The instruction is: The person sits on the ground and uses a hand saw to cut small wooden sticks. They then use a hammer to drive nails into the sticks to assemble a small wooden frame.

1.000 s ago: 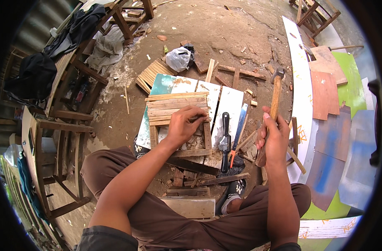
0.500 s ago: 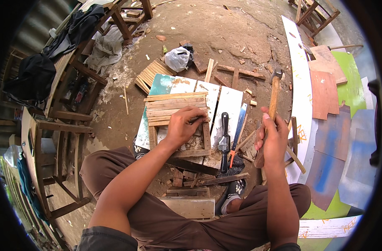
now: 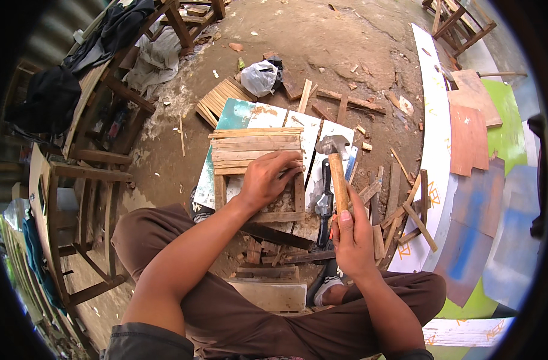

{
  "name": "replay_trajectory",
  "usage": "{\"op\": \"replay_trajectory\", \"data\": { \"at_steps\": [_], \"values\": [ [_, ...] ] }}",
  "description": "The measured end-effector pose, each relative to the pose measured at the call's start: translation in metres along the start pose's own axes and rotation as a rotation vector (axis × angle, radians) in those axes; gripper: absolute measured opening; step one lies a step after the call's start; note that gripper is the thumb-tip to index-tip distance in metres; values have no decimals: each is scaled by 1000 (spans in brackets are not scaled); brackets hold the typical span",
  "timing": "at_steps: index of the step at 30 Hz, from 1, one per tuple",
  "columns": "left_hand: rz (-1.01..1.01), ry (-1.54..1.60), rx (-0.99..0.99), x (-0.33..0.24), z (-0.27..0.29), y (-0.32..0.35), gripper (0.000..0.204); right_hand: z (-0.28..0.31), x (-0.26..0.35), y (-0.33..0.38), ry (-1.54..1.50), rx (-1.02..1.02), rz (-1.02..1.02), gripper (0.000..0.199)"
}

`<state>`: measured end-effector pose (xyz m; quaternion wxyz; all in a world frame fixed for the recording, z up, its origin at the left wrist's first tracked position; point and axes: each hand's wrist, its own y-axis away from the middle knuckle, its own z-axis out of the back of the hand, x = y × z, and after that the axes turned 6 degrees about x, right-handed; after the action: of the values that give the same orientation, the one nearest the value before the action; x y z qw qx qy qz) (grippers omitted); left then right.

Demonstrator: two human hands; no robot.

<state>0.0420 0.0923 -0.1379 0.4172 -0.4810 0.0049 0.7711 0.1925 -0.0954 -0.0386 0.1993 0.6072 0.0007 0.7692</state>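
Left hand: my left hand [image 3: 266,180] lies flat at the centre of view, its fingers [image 3: 289,163] slightly spread and pressed onto the lower slats of the wooden slat frame [image 3: 256,150]; whether they pinch anything I cannot tell.
Right hand: my right hand [image 3: 353,237], at 4 o'clock from the left, has its fingers wrapped tight round the lower end of the hammer [image 3: 337,171] handle.
Hammer position: the head sits at 12 o'clock from my right hand, just beside the frame's right edge and a little clear of my left fingertips.
Hammer look: dull grey metal head, pale brown wooden handle, nearly upright in view.
Frame look: thin pale slats laid side by side across two uprights, resting on painted white and teal boards [image 3: 274,117] on the ground.
Edges: dark pliers [image 3: 325,201] lie just left of the hammer handle; loose wood offcuts [image 3: 400,204] crowd 3 o'clock; a long white plank [image 3: 436,120] borders the right.
Open room: bare dirt ground [image 3: 334,42] at 12 o'clock; my crossed legs [image 3: 226,312] close off 6 o'clock.
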Motion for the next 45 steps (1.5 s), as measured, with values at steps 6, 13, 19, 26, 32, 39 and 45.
{"op": "replay_trajectory", "data": {
  "at_steps": [6, 13, 19, 26, 32, 39, 45],
  "values": [
    [52, -13, 7, 5, -3, 4, 34, 1, -10, 1, 128, 103, 73, 55],
    [73, -59, 12, 3, -3, 5, 35, -4, -10, 3, 171, 145, 82, 56],
    [93, -106, 22, -1, 2, 6, 36, -6, -8, 3, 264, 109, 251, 55],
    [106, -101, 24, -1, 1, 7, 36, -7, -5, 7, 238, 90, 230, 56],
    [80, -72, 42, 1, 3, 4, 36, -3, -8, 7, 236, 97, 188, 56],
    [114, 40, 67, 1, 5, 2, 32, -7, -13, 7, 211, 122, 42, 56],
    [159, -41, 56, -6, 8, 2, 37, -9, -6, 8, 271, 116, 216, 57]
  ]
}}
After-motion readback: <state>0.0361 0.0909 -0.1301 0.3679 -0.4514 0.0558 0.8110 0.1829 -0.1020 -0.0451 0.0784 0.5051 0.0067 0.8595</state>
